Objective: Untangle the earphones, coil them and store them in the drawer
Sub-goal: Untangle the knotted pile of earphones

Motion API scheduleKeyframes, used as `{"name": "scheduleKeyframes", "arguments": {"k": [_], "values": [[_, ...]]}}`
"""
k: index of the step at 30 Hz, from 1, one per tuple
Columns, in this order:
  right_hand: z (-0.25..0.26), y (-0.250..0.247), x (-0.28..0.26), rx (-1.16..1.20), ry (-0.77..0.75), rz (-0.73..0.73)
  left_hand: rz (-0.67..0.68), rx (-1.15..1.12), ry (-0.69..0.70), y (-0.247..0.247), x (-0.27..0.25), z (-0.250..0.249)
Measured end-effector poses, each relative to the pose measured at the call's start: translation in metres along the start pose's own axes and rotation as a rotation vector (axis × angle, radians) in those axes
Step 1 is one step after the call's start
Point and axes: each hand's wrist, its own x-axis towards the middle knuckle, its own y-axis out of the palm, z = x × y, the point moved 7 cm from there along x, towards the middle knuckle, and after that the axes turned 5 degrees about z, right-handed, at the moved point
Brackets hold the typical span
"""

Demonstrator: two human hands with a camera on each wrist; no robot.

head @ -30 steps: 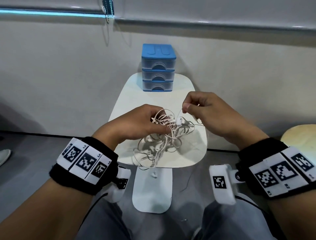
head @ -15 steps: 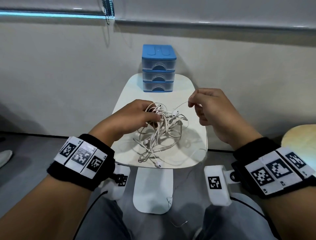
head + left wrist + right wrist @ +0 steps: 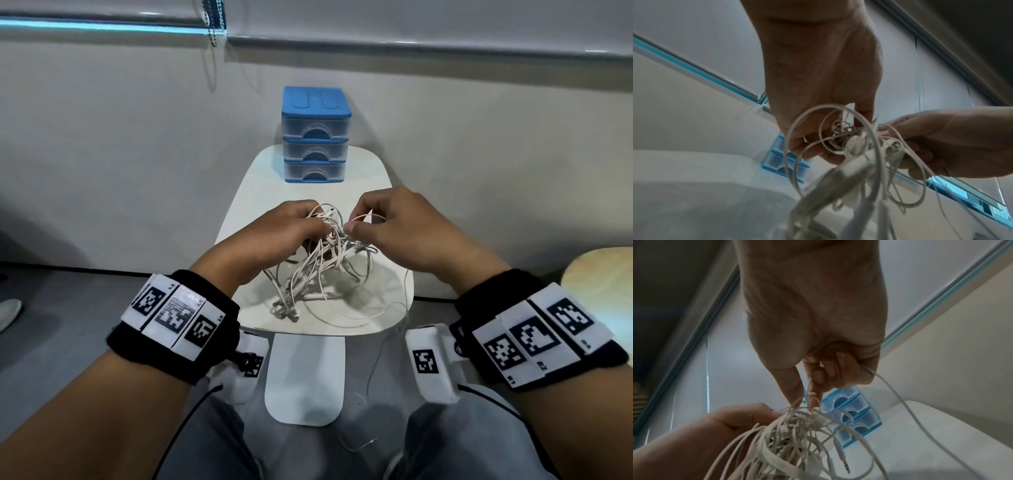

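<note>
White earphones (image 3: pixel 318 260) hang knotted from my left hand (image 3: pixel 274 233) and right hand (image 3: pixel 394 226), both pinching cords; drawers (image 3: pixel 315 137) closed.

Directly ahead of both hands, bare surface (image 3: pixel 260 178) is left open up to the blue drawer unit (image 3: pixel 314 137), by which the far edge is blocked; its three drawers are seen shut. Between the left hand (image 3: pixel 274 236) and the right hand (image 3: pixel 404 233), the gap is filled by the tangled earphones (image 3: pixel 318 270), whose loops hang below onto the surface. Beside each hand, outward past the surface's edges, open room is found. Beyond the unit, passage is closed by the wall (image 3: pixel 102 154).
</note>
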Motion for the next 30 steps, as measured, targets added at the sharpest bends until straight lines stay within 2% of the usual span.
{"name": "scheduleKeyframes", "arguments": {"k": [6,9,16,22,27,30], "values": [[-0.004,0.01,0.004,-0.032,-0.012,0.059,0.117,-0.132,-0.004,0.006,-0.005,-0.001],[-0.011,0.013,0.005,0.042,0.009,0.053,0.169,-0.093,-0.019,0.006,-0.008,0.006],[-0.029,0.033,0.002,0.213,0.103,0.049,0.133,-0.077,-0.121,0.004,-0.005,0.023],[-0.03,0.043,0.002,0.298,0.116,0.038,0.126,-0.072,-0.184,0.002,0.006,0.032],[-0.032,0.03,0.01,0.294,0.115,-0.071,0.121,-0.168,-0.203,-0.001,0.014,0.027],[-0.022,0.013,0.014,0.369,0.05,-0.157,0.126,-0.276,-0.208,-0.002,0.02,0.016]]}}
